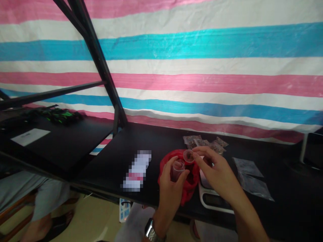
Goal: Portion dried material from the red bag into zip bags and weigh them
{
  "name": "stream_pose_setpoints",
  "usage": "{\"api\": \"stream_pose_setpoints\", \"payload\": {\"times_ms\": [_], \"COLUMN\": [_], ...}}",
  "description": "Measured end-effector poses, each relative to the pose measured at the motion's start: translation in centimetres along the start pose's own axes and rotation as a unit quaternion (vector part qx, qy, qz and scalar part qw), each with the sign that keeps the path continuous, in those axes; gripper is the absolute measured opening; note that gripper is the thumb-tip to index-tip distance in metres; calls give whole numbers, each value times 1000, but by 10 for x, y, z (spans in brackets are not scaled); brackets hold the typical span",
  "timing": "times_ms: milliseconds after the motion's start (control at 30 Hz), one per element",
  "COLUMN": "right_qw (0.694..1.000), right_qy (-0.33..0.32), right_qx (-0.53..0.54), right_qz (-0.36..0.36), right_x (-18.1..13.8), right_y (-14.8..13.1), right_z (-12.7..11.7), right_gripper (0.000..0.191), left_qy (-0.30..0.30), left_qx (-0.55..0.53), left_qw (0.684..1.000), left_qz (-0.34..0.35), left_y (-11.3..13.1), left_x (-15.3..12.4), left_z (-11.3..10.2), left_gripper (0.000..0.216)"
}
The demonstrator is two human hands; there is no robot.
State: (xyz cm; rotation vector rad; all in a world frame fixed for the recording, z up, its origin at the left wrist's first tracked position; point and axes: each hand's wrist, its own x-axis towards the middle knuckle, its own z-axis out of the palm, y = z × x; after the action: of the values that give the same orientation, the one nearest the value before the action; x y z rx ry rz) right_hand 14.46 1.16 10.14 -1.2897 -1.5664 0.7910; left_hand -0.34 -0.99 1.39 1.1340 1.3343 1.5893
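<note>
Left hand (169, 188) grips a clear plastic cup (178, 169); right hand (217, 169) pinches a clear round lid (188, 156). Both are above a red plastic bag (192, 183), lid and cup unjoined.

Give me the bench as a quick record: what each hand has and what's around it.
Left hand: holds clear plastic cup
Right hand: pinches small clear lid
Under hands: red plastic bag
Nearby: scale, small packets, clear bags
Surface: black table
</note>
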Motion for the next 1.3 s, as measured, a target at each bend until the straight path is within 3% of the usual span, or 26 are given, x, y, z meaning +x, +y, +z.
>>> {"api": "stream_pose_setpoints", "payload": {"times_ms": [233,433,733,967,1300], "right_qw": [994,989,983,974,982], "right_qy": [-82,-105,-95,-117,-93], "right_qx": [-74,-102,-151,-180,-144], "right_qz": [-15,-6,-41,-76,-85], "right_x": [-8,-9,-12,-12,-11], "right_y": [-11,-13,-6,-9,-9], "right_z": [0,3,3,4,5], "right_gripper": [23,20,20,35,24], "left_qy": [-16,-36,-56,-60,-36], "left_qx": [15,16,44,44,24], "left_qw": [1000,999,996,996,998], "left_qz": [13,36,59,44,36], "left_y": [-15,-19,-20,-26,-21], "left_x": [-8,-10,-8,-8,-7], "left_z": [-9,-8,-2,-2,-3], "left_gripper": [54,53,50,55,54]}}
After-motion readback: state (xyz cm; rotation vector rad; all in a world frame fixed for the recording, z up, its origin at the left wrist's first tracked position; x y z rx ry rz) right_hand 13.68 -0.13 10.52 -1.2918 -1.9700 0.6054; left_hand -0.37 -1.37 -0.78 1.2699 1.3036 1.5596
